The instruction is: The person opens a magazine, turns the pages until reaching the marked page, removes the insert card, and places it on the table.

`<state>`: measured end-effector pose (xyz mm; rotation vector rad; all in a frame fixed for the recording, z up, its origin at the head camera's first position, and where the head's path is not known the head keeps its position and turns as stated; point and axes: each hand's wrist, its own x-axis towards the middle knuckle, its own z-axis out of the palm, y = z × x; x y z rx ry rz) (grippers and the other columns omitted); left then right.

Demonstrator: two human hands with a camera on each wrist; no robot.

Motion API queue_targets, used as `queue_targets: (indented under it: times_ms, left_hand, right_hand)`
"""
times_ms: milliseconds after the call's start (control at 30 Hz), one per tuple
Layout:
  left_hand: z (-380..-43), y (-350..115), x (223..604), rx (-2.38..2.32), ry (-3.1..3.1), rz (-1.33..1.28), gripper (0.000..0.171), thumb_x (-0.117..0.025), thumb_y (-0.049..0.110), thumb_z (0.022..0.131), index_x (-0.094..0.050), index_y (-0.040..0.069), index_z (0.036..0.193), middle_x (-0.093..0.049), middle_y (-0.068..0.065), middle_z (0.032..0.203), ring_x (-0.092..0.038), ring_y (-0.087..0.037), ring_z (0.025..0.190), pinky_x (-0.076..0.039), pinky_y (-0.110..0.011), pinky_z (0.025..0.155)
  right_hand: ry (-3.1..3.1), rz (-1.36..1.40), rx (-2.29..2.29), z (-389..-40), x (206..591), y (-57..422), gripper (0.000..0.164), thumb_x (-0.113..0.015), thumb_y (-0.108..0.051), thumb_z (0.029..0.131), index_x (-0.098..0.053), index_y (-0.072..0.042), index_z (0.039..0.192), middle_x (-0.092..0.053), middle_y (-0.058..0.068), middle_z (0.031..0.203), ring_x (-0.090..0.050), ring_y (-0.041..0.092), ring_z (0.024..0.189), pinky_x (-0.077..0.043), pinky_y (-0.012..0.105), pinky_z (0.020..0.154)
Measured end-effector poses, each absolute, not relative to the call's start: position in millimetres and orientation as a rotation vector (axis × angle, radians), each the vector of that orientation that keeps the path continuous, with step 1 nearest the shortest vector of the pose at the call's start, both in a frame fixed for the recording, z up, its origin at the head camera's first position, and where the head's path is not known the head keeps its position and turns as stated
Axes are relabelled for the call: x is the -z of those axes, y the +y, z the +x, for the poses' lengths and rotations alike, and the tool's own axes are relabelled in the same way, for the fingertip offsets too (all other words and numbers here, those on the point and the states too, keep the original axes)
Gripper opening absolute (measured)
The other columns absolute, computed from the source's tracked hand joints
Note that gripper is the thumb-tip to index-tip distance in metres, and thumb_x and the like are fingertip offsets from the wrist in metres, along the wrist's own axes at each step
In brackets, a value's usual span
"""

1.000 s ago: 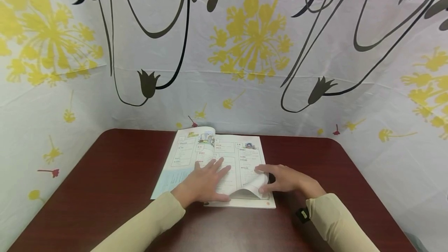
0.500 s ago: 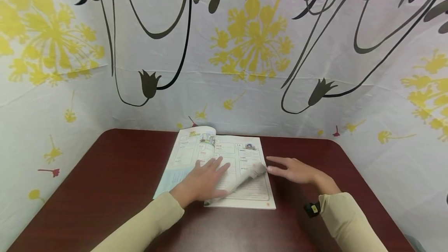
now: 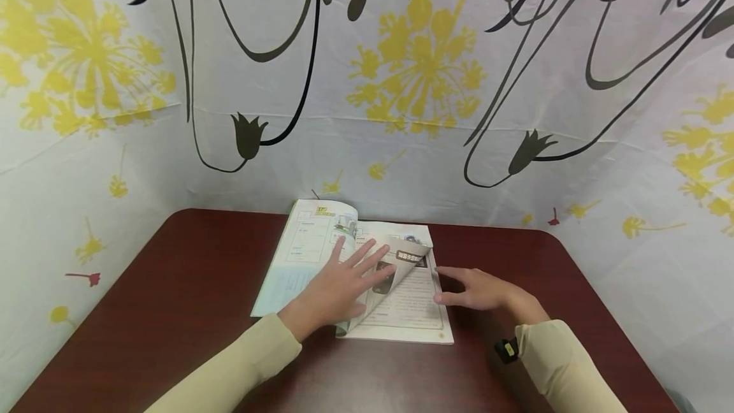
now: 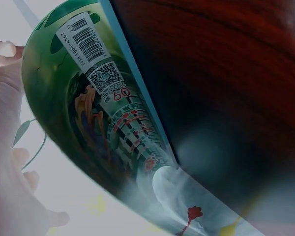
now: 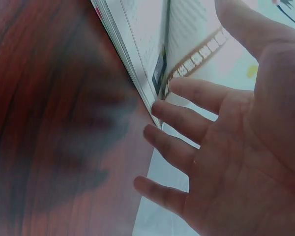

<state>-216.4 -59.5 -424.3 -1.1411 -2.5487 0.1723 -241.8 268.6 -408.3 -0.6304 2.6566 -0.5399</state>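
An open magazine lies on the table in the head view, its left pages bulging up near the spine. One right-hand leaf is folded over diagonally, showing grey printing on its back. My left hand spreads its fingers over the spine and this leaf. Beside the magazine's right edge is my right hand, thumb and fingers apart and holding nothing. The left wrist view shows the curved green cover with a barcode label. In the right wrist view, my fingertips are close to the page edges.
The dark red-brown table extends on both sides of the magazine. A white cloth with yellow and black flower patterns hangs behind and at the sides. A black band is on my right wrist.
The lower right corner of the leaf was lifted by my right hand, then swung up and left, folding over. My right hand let go and moved right; my left hand shifted slightly upward.
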Motion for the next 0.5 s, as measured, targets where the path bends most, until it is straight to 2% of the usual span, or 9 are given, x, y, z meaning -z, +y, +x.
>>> queue_targets:
  times_ms: [233,367,500]
  left_hand:
    - [-216.3,-58.2,424.1,-0.276,-2.484,-1.189,0.063,-0.068,0.033,0.085,-0.052,0.030,0.146,-0.037,0.000,0.159,-0.021,-0.024,0.151,-0.012,-0.060,0.117]
    - [-216.8,-58.1,425.8,-0.324,-2.456,-1.215,0.054,-0.065,0.030,0.086,-0.059,0.030,0.140,-0.041,-0.002,0.156,-0.023,-0.025,0.150,-0.012,-0.058,0.118]
    - [-216.6,-58.4,425.4,-0.341,-2.462,-1.236,0.048,-0.064,0.030,0.087,-0.063,0.032,0.135,-0.042,-0.002,0.155,-0.026,-0.025,0.149,-0.017,-0.059,0.117]
  right_hand:
    - [2.657,-0.780,0.483,-235.0,417.0,259.6,0.096,-0.080,-0.054,0.076,-0.042,-0.007,0.151,-0.033,0.024,0.156,-0.037,0.045,0.139,-0.036,0.063,0.104]
    - [2.582,-0.797,0.459,-232.6,420.5,256.2,0.099,-0.088,-0.046,0.069,-0.044,-0.013,0.151,-0.027,0.021,0.160,-0.032,0.046,0.142,-0.034,0.063,0.105]
    - [2.585,-0.772,0.412,-232.5,421.3,253.1,0.097,-0.091,-0.038,0.066,-0.047,-0.015,0.149,-0.028,0.018,0.160,-0.034,0.044,0.141,-0.036,0.060,0.106]
